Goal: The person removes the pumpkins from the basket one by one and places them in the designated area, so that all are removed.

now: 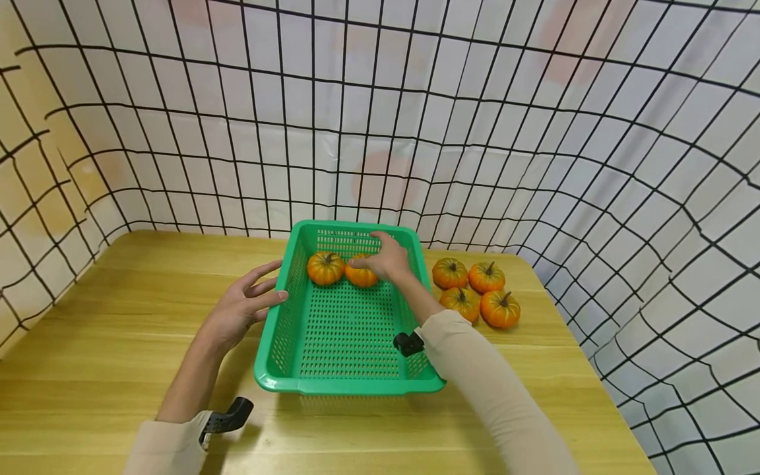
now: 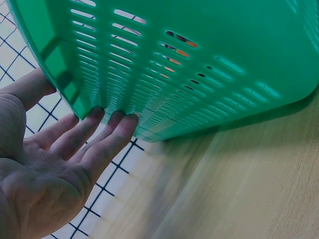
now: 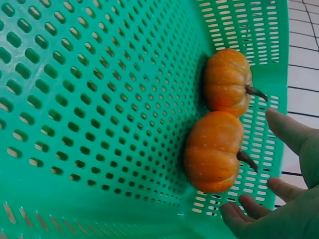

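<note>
In the head view a green plastic basket (image 1: 350, 386) stands on the table. Inside it, along the far wall, sit two small orange pumpkins, a left pumpkin (image 1: 325, 268) and a right pumpkin (image 3: 213, 153), side by side with stems up. My right hand (image 1: 388, 259) hovers over the right pumpkin, fingers spread and thumb apart; the right wrist view shows a gap between fingertips and pumpkin. At the basket's left side my left hand (image 1: 240, 307) touches the rim with its thumb, while its extended fingertips (image 2: 130, 119) rest against the outer slotted wall.
Several more small pumpkins (image 1: 501, 309) stand grouped on the wooden table (image 1: 107, 316), right of the basket and beside the right forearm. A white backdrop with a black grid (image 1: 368, 112) rises behind the table and along both sides.
</note>
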Demonstrator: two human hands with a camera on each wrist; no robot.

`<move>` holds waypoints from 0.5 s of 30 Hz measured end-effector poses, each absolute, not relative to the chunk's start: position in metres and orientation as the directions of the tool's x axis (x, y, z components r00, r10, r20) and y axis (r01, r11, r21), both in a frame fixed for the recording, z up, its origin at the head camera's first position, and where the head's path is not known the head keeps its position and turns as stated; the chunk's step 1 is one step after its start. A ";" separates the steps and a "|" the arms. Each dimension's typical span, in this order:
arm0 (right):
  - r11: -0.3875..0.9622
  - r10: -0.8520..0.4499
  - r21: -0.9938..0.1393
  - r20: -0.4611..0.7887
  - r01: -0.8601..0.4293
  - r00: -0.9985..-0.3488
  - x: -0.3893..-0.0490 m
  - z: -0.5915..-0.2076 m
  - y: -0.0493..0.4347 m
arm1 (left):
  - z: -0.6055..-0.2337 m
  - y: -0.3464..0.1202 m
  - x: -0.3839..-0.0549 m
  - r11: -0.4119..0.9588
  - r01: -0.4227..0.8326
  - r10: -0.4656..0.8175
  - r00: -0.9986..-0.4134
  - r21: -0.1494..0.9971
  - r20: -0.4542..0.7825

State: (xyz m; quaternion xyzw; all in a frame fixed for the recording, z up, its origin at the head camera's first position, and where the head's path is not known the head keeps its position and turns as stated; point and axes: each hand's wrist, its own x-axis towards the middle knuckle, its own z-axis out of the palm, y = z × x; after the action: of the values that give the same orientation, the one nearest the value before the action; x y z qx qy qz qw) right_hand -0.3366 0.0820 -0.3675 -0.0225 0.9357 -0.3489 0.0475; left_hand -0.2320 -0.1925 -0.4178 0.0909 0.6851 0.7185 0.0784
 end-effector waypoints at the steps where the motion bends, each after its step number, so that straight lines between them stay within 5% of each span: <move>1: 0.753 -0.072 -0.658 -0.080 -0.002 -0.994 -0.336 -0.369 0.082 | -0.418 -0.192 -0.232 -0.051 0.011 0.236 -0.971 0.999 0.023; 15: 0.752 -0.050 -0.659 -0.089 0.021 -0.995 -0.339 -0.379 0.078 | -0.418 -0.193 -0.233 -0.058 0.010 0.239 -0.971 0.998 0.024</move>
State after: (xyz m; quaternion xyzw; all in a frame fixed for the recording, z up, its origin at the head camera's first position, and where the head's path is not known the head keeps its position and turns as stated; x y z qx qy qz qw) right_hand -0.3392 0.0778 -0.3786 -0.0077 0.9346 -0.3520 0.0503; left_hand -0.2329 -0.1926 -0.4182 0.0913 0.6818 0.7215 0.0793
